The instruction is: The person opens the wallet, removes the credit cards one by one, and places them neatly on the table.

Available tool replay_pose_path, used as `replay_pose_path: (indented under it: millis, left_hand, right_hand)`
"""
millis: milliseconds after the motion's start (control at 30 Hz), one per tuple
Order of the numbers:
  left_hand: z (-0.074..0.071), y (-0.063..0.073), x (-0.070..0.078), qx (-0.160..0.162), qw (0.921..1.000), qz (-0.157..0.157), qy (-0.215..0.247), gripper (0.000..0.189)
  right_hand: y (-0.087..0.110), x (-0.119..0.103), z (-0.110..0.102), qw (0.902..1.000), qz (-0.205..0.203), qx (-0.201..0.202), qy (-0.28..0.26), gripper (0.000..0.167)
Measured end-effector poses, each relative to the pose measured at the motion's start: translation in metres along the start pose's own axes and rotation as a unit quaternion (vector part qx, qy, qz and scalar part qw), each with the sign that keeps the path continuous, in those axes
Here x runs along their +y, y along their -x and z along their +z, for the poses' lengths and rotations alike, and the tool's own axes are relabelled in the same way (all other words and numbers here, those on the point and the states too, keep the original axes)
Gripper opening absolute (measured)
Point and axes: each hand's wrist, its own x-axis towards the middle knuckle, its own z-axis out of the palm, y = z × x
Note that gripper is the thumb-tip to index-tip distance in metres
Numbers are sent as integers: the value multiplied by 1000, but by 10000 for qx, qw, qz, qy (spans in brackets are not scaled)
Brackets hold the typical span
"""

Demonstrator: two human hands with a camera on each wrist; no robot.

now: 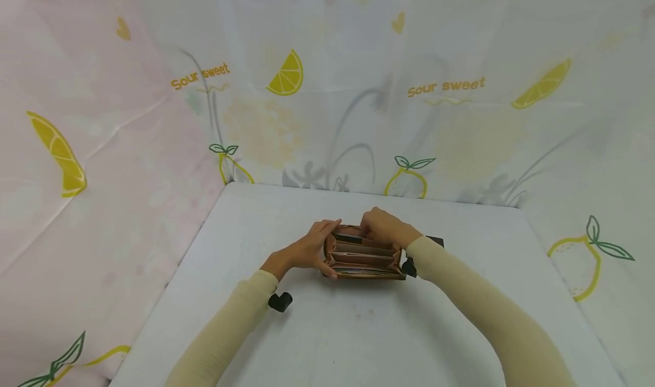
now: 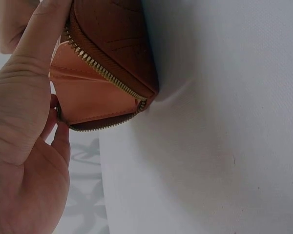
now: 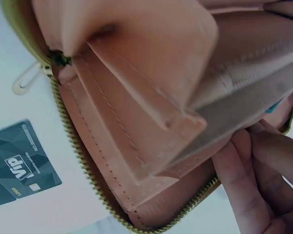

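A brown zip-around wallet stands unzipped on the white table, its pleated compartments facing up. My left hand holds its left end, thumb on the near side and fingers on the far side. In the left wrist view the brass zip runs around the spread end. My right hand reaches into the far compartment with curled fingers. Beside those fingers a dark card shows in that compartment; their tips are partly hidden by the wallet. Several thin edges show in the near slot.
A dark card marked VIP lies on the table to the right of the wallet, partly behind my right forearm in the head view. The zip pull hangs out at the wallet's right end. Lemon-print cloth rises behind the table.
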Motion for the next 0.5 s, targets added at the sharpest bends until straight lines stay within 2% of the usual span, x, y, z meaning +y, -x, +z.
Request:
replay_pose_path:
  millis: [267,367,500]
  left_hand:
    - [2,-1,-2,-70,9999,-155,-9,133]
    - [0,-2,-3,-103,9998,-166,7,133]
    - [-1,-3,-5,-132,9998,-140,80,133]
  right_hand:
    - [-7,8,-1,9983,408,-350,-225,11]
    - [-7,9,2,9979,523,-249,-282,8]
    - [-4,9,3,9985,470,-14,-290,5]
